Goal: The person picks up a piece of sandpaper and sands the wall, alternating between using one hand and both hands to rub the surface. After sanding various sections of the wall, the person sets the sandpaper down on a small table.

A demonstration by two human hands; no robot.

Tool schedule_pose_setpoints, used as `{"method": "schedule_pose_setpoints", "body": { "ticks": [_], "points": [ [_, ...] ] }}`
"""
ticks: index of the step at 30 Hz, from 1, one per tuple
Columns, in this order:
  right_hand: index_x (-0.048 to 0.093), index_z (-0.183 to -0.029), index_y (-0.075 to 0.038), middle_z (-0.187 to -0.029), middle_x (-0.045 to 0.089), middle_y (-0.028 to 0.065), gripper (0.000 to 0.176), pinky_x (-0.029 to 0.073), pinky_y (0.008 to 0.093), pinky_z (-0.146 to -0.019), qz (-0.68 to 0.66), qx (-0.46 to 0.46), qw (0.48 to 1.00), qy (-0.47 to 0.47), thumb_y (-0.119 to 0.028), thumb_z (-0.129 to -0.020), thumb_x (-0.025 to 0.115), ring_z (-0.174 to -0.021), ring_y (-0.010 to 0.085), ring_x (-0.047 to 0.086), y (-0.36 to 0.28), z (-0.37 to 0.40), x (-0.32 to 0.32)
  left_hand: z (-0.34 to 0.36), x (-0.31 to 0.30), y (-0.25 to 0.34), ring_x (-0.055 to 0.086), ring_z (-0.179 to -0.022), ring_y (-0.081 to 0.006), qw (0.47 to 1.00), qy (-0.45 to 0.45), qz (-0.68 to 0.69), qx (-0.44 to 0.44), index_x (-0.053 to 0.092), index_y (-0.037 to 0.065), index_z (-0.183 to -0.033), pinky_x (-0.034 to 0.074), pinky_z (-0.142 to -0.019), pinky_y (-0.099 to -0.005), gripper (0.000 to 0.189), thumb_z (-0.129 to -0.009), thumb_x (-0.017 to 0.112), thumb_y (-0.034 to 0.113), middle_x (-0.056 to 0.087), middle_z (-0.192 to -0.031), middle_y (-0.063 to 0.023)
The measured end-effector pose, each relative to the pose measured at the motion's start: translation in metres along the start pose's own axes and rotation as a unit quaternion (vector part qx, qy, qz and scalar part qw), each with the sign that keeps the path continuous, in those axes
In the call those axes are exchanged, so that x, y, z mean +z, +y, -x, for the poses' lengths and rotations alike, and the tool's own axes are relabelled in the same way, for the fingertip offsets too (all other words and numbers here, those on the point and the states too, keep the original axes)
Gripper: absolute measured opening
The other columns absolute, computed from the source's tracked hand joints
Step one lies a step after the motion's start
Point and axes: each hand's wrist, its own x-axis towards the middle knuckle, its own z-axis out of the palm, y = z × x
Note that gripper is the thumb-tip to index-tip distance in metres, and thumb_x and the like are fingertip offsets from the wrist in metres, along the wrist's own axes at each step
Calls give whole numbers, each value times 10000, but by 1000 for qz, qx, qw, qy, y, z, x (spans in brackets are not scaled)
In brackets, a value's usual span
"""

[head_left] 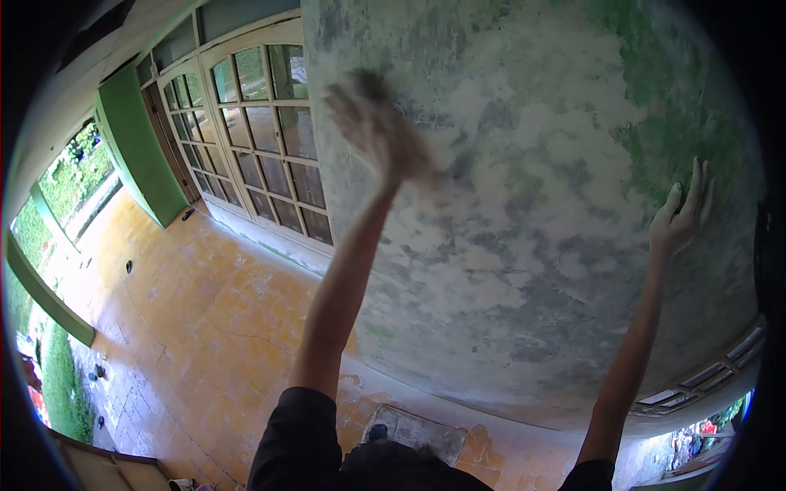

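A patchy wall (508, 213), white and grey with green areas, fills the middle and right. My left hand (381, 135) is raised in front of its upper left part, smeared by motion; a dark blurred patch shows just above the fingers, and whether the hand holds anything cannot be made out. At the right, near a green area of the wall, my right hand (684, 209) is up with fingers stretched and thumb apart, whitish at the fingertips, with nothing in it.
Paned glass doors (262, 131) stand left of the wall, beside a green pillar (143, 147). Below lies an orange tiled floor (196, 303) with a grey mat or slab (426, 438) near the wall's foot. Small dark objects lie on the floor at the left.
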Motion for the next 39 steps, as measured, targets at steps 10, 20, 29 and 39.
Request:
{"method": "schedule_pose_setpoints", "body": {
  "ticks": [10, 20, 29, 39],
  "points": [
    [581, -1406, -121, -1435, 579, 75, 422, 442, 488, -1071, 11, -7, 1000, 13, -324, -1054, 464, -1312, 387, 520, 2, 0, 2, -39, -13, -46, 76, -1556, -322, 998, 12, 44, 33, 337, 205, -1561, 46, -1263, -472, 700, -916, 608, 231, 129, -1680, -133],
    [579, -1400, -104, -1419, 589, 85, 413, 451, 488, -1082, 5, -8, 1000, 6, -290, -1047, 475, -1283, 374, 547, -2, -3, -2, 29, -24, -40, 259, -1506, -359, 857, -211, -9, 470, 330, 333, -1559, 182, -1246, -508, 601, -991, 526, 339, 223, -1650, -154],
    [566, -1414, -108, -1444, 569, 80, 415, 432, 488, -1103, 12, 4, 1000, -2, -279, -1046, 475, -1301, 368, 530, -4, -4, -2, 34, -35, -26, 159, -1525, -421, 959, -155, -105, 214, 378, 198, -1541, 131, -1244, -513, 573, -1000, 528, 316, 192, -1642, -231],
    [567, -1420, -143, -1462, 559, 55, 429, 443, 484, -1076, 15, 12, 1000, 2, -324, -1041, 482, -1313, 382, 516, -2, -2, -1, -59, -9, -39, 178, -1516, -409, 994, 41, 35, -97, 318, 51, -1559, 116, -1246, -482, 637, -1040, 390, 413, 213, -1638, -226]
  ]
}}
